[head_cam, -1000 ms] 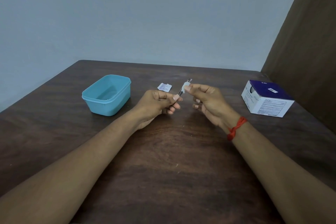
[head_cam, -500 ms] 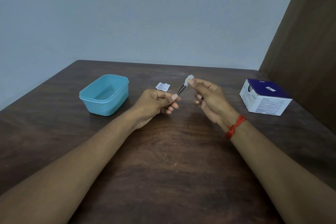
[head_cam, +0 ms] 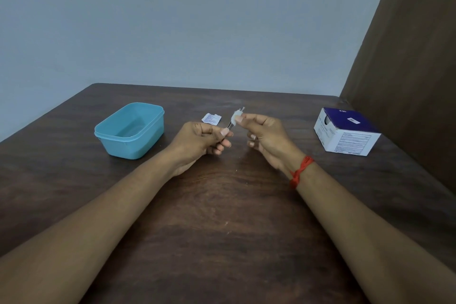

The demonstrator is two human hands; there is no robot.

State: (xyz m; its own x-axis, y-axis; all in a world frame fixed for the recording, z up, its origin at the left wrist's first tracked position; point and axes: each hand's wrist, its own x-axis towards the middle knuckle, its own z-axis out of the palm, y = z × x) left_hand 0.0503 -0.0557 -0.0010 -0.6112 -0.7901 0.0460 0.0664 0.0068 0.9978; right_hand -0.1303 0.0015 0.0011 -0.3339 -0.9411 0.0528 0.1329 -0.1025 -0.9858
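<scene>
A slender metal tool (head_cam: pixel 230 126) was held gripped in the curled left hand (head_cam: pixel 197 143), above the desk (head_cam: pixel 222 217) at mid-scene. A white pad (head_cam: pixel 236 116) was pinched around its far end by the right hand (head_cam: pixel 267 137).

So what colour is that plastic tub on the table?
The tub is a plain light turquoise blue, seen best in the head view.

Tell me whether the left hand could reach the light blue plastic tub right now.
Probably yes: only bare dark wooden table lies between the left hand and the light blue plastic tub, though it grips a thin metal tool.
</scene>
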